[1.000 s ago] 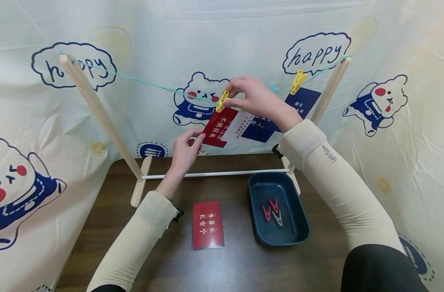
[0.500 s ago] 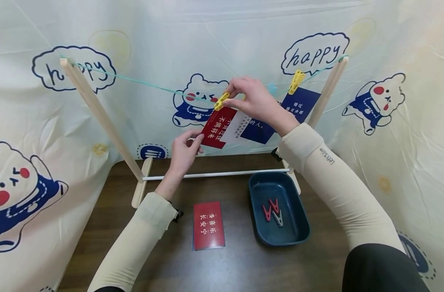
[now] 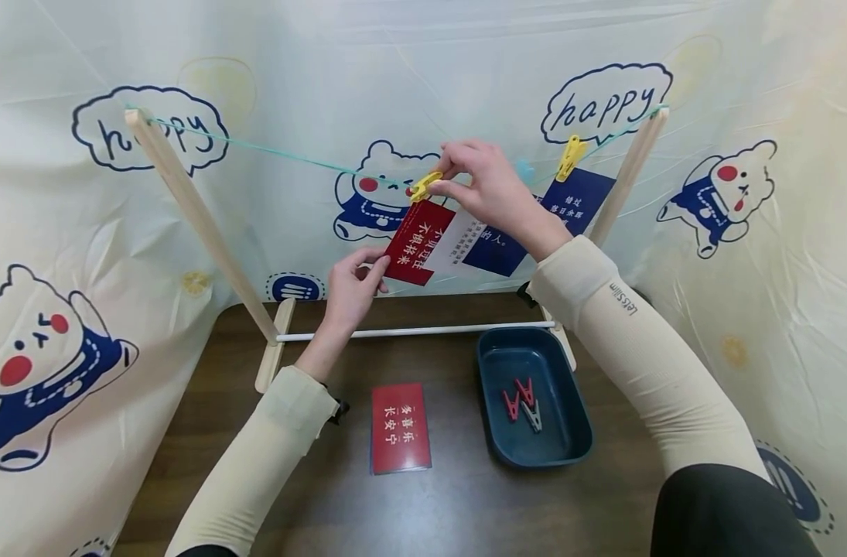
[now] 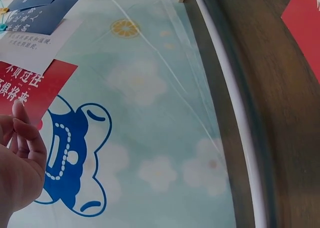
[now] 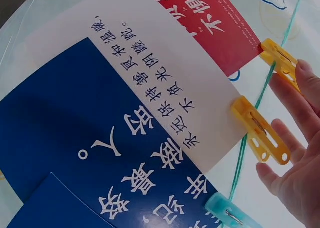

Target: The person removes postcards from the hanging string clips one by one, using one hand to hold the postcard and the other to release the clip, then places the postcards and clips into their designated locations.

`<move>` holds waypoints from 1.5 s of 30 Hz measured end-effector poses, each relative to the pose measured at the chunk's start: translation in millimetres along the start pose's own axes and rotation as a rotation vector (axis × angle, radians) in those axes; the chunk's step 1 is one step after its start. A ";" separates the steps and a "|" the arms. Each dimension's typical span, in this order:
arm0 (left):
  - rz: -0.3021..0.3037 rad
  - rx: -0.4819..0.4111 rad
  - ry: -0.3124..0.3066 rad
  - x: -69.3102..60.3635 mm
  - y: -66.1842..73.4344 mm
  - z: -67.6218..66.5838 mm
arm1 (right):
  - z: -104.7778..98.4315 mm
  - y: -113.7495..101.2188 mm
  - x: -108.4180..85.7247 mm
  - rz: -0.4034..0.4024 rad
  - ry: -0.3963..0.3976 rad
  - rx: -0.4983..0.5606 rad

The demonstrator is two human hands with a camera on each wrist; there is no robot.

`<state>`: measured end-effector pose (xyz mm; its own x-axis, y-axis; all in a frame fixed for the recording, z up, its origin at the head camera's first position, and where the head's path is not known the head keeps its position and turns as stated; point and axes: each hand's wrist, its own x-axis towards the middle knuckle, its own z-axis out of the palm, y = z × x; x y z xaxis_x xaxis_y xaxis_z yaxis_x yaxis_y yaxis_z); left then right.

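My left hand [image 3: 353, 290] pinches the lower left corner of a red card [image 3: 418, 241] printed with white characters. Between thumb and fingers, my right hand [image 3: 489, 186] pinches a yellow clothespin [image 5: 280, 60] at that card's upper corner, beside the teal string [image 5: 268, 83]. Right of the red card hang a white card [image 5: 165, 78], under another yellow clothespin [image 5: 257, 130], and a blue card [image 5: 100, 108] with a teal clothespin [image 5: 231, 213] at its edge. A further blue card [image 3: 578, 199] hangs by a yellow clothespin [image 3: 572, 158] near the right post.
Two wooden posts [image 3: 200, 224] carry the string, and a white rod [image 3: 416, 332] joins their feet. On the brown table [image 3: 458, 510] lie a red card [image 3: 401, 427] and a dark blue tray [image 3: 489, 422] holding pink clothespins [image 3: 510, 405] and a grey one [image 3: 532, 417].
The yellow clothespin in my right hand has tipped from upright to nearly level. My left hand keeps its pinch on the red card, almost unmoved.
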<state>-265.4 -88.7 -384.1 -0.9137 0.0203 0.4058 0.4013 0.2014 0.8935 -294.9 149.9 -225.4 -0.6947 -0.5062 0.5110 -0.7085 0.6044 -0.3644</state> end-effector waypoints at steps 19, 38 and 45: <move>-0.008 0.033 0.044 -15.2 -6.1 -15.9 | 0.9 -0.2 -6.7 0.046 0.123 0.008; -0.132 -0.015 0.069 -52.7 18.3 -34.7 | -1.3 -2.5 -28.6 -0.002 0.160 0.000; -0.152 -0.037 0.105 -61.5 -6.0 -40.7 | -3.3 1.9 -50.1 0.030 0.156 -0.057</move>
<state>-209.0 -131.0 -406.5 -0.9533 -0.1102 0.2812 0.2626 0.1577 0.9519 -261.0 178.4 -249.2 -0.6845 -0.3888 0.6167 -0.6765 0.6539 -0.3387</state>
